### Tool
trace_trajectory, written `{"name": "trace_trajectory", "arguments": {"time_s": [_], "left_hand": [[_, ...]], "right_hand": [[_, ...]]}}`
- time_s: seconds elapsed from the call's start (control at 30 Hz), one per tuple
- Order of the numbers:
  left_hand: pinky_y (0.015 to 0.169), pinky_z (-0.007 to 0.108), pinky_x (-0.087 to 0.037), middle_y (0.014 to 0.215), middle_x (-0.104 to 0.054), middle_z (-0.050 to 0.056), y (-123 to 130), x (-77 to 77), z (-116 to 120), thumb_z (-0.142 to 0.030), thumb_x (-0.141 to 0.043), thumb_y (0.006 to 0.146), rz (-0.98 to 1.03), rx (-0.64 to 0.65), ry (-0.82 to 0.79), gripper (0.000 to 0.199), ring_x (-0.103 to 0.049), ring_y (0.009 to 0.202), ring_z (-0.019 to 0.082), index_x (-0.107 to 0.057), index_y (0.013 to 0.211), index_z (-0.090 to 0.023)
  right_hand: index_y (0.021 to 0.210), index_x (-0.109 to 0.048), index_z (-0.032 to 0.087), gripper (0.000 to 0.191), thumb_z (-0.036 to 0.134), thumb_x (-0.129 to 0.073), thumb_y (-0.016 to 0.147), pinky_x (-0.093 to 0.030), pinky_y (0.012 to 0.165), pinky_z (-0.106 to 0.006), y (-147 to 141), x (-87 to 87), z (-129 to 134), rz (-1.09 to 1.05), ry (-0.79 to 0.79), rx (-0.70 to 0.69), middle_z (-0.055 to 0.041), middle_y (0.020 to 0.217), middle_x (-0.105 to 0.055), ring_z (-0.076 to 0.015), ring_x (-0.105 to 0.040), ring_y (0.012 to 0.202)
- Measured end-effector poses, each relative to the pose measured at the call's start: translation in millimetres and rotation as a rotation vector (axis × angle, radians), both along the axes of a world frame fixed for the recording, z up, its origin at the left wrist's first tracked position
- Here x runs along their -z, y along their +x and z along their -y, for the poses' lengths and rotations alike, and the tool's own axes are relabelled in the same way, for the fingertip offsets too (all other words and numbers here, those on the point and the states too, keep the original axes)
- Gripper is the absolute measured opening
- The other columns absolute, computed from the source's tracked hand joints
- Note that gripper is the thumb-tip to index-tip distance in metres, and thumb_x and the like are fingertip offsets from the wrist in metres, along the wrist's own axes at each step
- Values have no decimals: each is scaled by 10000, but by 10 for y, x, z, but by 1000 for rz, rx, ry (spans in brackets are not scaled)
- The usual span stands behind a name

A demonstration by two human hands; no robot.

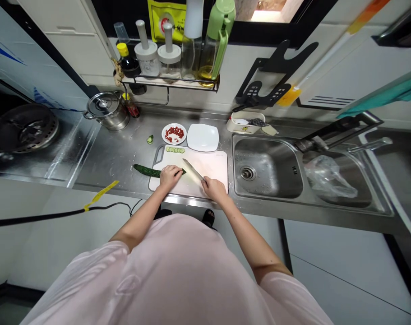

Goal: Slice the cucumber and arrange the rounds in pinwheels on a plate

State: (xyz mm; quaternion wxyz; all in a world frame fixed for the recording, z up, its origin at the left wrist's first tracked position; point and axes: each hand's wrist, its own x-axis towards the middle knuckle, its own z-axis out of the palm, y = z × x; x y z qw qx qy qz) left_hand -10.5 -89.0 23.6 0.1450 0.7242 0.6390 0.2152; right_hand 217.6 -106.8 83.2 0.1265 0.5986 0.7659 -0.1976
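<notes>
Left hand (169, 177) curls its fingers over the cucumber (147, 171), lying on the white cutting board (208, 169); right hand (214, 188) grips the kitchen knife (193, 169). Hazard: the blade is near those curled fingers, so a slip could cut them.

A cucumber (146, 170) is laid across the left edge of a cutting board (212, 169), and slices (175, 150) are placed behind it on the board. A small plate (168, 134) and a larger plate (202, 137) are set behind the board on the counter (107, 153), with a pot (107, 112) to the left and a sink (259, 153) to the right.
</notes>
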Motion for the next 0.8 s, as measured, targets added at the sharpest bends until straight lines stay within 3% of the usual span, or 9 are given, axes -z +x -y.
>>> {"name": "trace_trajectory", "arguments": {"time_s": [0.23,0.8], "left_hand": [[886,323,-390,1004,-687,54,0,30,13,-407,-464,921,-18,29,-4,301,-559,981,194,-721,1014,-280],[879,336,-378,1003,-676,65,-4,38,20,-409,-443,927,-50,50,1,309,-550,981,203,-716,1014,-293]], "right_hand": [[1131,-557,198,361,373,-270,1000,-385,745,-280,-131,-76,-53,-18,-17,-83,-108,1000,-681,-218,-628,931],[1142,-559,198,372,368,-260,998,-395,768,-284,-197,-105,-82,-34,-32,-101,-110,1014,-677,-217,-626,940]]}}
